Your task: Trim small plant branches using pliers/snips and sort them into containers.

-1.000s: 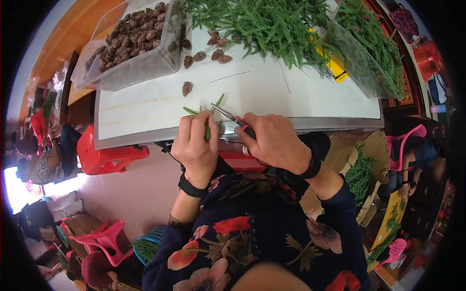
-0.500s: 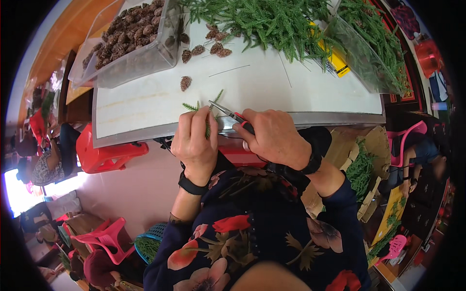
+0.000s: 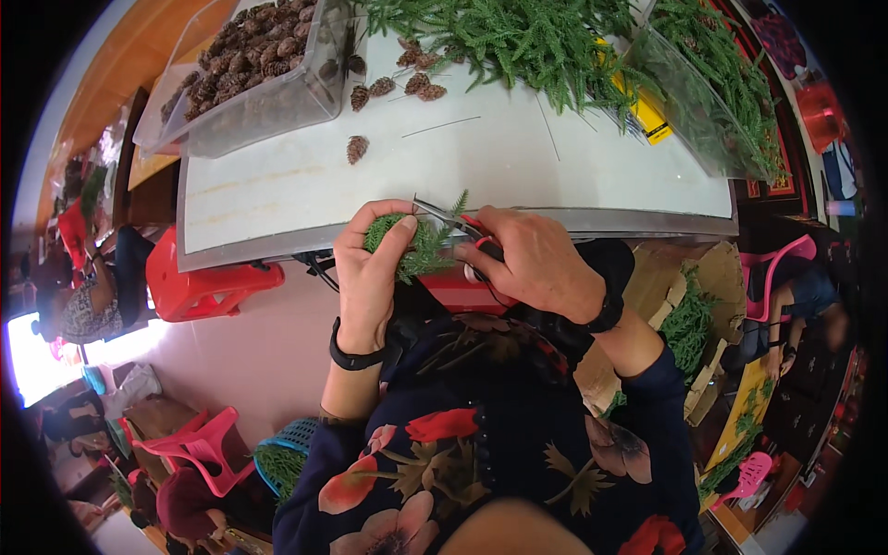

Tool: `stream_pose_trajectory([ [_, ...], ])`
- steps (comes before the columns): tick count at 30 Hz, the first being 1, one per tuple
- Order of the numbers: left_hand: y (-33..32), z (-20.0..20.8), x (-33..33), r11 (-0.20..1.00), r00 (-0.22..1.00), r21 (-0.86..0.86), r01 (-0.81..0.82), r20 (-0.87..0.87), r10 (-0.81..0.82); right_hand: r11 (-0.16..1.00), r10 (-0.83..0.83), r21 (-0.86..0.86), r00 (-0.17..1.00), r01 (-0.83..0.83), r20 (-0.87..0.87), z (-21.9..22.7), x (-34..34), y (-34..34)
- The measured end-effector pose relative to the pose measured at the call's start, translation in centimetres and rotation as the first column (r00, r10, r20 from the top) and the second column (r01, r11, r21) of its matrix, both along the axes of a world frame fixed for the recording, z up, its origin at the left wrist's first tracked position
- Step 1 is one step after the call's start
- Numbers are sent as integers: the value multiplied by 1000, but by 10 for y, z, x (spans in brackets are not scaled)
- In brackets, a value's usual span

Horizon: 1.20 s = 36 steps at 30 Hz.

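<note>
Fingers [image 3: 393, 242] of the left hand [image 3: 370, 268] are curled tight round a small bunch of green sprigs [image 3: 416, 248], thumb and forefinger pinching it just below the near edge of the worktop [image 3: 277, 199]. Beside it, the right hand [image 3: 536, 264] has its fingers wrapped closed round the red handles of a pair of pliers [image 3: 462, 227], whose thin metal tip points left and meets the top of the sprigs, close to the left thumb. Whether the tip is nipping anything is too small to tell. Both hands are held near each other over the person's lap, in front of the worktop's grey rim, and each wrist wears a dark band.

On the pale worktop, a single pine cone [image 3: 356, 148] lies well apart from the hands, with a few more pine cones [image 3: 398, 85] farther back. A clear plastic tub [image 3: 268, 106] full of cones stands at the back left. A heap of loose green branches [image 3: 518, 37] is spread across the back, and a second clear tub [image 3: 689, 116] at the right holds more greenery. A thin wire [image 3: 442, 127] lies on the bare surface between the cones and the greenery
</note>
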<state>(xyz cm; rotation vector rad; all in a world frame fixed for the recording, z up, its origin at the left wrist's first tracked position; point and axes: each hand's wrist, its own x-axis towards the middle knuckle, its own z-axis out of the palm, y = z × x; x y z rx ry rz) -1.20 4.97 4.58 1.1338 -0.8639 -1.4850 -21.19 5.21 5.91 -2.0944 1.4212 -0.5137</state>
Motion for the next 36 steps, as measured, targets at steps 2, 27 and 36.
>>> stream_pose_trajectory([
  [2,1,0,-1,1000,1000,-4,8,-2,-8,1000,11,-4,1000,-11,-3,2,-1,0],
  [27,-1,-6,-1,988,991,123,91,-111,-77,993,30,-115,997,-38,-74,-9,-14,3],
  [36,-4,-20,-6,947,945,230,225,-289,-154,723,-332,-624,644,-296,-690,9,-17,-7],
])
